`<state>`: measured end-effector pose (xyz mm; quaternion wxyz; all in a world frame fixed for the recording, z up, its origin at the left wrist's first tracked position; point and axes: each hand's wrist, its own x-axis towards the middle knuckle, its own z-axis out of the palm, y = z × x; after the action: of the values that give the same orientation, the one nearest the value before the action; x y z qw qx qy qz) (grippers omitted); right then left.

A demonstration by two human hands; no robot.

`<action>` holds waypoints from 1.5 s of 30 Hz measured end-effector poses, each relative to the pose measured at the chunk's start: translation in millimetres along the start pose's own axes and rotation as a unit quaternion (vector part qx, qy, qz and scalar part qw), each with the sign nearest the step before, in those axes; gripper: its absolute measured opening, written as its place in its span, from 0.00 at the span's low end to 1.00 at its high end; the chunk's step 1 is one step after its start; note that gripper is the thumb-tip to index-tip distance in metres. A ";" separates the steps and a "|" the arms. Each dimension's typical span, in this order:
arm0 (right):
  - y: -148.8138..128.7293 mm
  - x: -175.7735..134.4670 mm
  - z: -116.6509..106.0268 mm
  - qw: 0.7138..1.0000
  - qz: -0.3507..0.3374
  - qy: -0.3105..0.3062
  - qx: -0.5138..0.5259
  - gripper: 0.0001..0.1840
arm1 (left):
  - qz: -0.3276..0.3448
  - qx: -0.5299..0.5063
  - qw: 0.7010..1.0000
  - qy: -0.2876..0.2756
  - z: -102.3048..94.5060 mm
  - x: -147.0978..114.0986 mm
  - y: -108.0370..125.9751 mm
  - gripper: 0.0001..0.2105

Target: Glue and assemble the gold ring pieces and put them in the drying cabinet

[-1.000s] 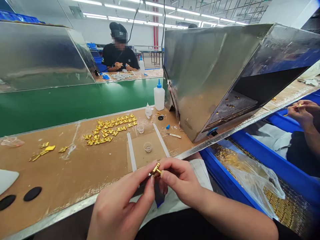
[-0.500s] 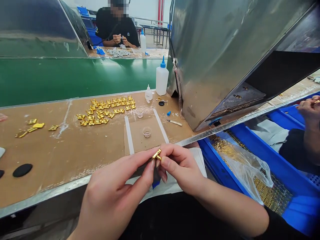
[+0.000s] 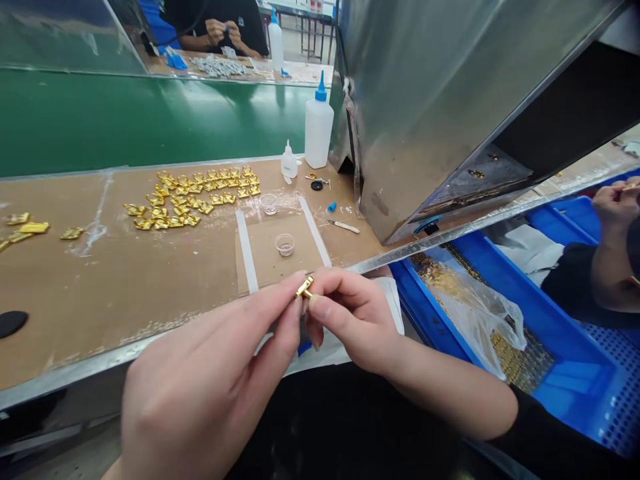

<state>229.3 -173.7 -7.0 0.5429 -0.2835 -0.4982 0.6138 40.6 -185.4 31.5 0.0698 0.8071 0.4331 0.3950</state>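
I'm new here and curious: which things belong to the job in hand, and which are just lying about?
Likely belonging:
- small gold piece, held by left grip and right grip
- grouped gold pieces

Seemingly lying about:
- loose blue cap
- large black disc

Left hand (image 3: 215,373) and right hand (image 3: 360,323) partly cover the gold-coloured fitting (image 3: 304,287).
The bottom edge crops the left wrist (image 3: 117,469), and the right arm's black sleeve (image 3: 545,430) is cut at lower right. The top edge cuts off the head of a co-worker (image 3: 253,37); what that person holds is too small to tell. Another co-worker (image 3: 575,277) at the right edge is cut off, hands (image 3: 613,200) blurred. The left edge crops a black disc (image 3: 13,324). Print on the small dropper bottle (image 3: 289,165) is unreadable. A clear plastic bag (image 3: 467,310) partly veils gold-coloured parts (image 3: 510,357) in the blue bin (image 3: 585,387).
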 end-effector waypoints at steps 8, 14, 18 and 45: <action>-3.6 1.5 8.5 1.000 0.006 0.024 0.014 0.16 | 0.010 0.059 0.998 -0.024 -1.0 1.4 4.0 0.13; 1.2 4.1 6.0 0.998 -0.047 0.014 0.049 0.13 | 0.005 0.062 0.998 0.010 3.8 -2.9 10.8 0.11; 4.1 6.6 3.3 0.998 -0.048 0.004 0.036 0.17 | -0.021 0.067 0.997 0.024 7.9 -3.4 13.3 0.11; -2.5 13.8 -4.8 1.000 -0.014 -0.007 0.026 0.19 | -0.022 0.089 0.995 -0.036 2.7 11.6 4.9 0.16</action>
<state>231.1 -159.4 -3.7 0.5553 -0.2581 -0.4900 0.6204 49.3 -179.1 38.6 0.0218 0.8139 0.4819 0.3239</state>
